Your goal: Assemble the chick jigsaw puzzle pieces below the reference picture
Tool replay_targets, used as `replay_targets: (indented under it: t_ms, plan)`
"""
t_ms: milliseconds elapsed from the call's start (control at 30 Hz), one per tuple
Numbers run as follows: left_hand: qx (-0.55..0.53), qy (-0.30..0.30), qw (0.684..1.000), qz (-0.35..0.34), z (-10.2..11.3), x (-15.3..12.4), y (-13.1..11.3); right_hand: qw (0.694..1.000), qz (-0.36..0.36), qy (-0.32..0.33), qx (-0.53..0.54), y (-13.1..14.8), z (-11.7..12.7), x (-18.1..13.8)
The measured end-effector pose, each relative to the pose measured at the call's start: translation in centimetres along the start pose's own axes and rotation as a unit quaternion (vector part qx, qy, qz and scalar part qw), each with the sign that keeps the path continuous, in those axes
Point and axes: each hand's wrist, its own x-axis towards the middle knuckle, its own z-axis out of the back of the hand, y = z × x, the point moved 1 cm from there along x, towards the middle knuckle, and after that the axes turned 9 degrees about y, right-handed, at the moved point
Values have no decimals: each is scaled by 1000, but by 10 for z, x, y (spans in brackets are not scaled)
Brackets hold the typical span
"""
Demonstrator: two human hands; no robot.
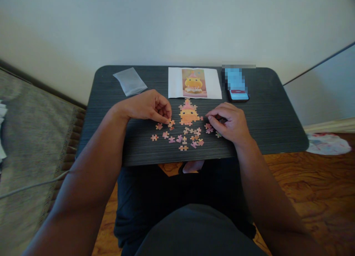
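Observation:
A partly joined jigsaw puzzle shows a yellow animal face under a pink party hat, in the middle of the dark table. My left hand is closed to its left, thumb and forefinger pinching an orange jigsaw piece just above other pieces. On the other side my right hand is curled, thumb and forefinger tips together near a small pink piece at the puzzle's right edge. Whatever those fingertips hold, if anything, cannot be made out. Several loose pieces lie below the puzzle, and a pink cluster lies by my right thumb.
Behind the puzzle is a white sheet with the printed reference picture. A clear plastic bag lies at the back left, a phone at the back right. The dark table stands against a pale wall.

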Motion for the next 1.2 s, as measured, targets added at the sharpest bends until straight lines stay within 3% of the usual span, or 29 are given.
replay_targets:
  t_ms: [633,1200]
  plan:
    - [80,45,996,22,5,-6,3,1000,2,4,2,-2,-1,0]
    - [72,62,995,33,2,-8,1,1000,8,14,-6,-7,-7,-3]
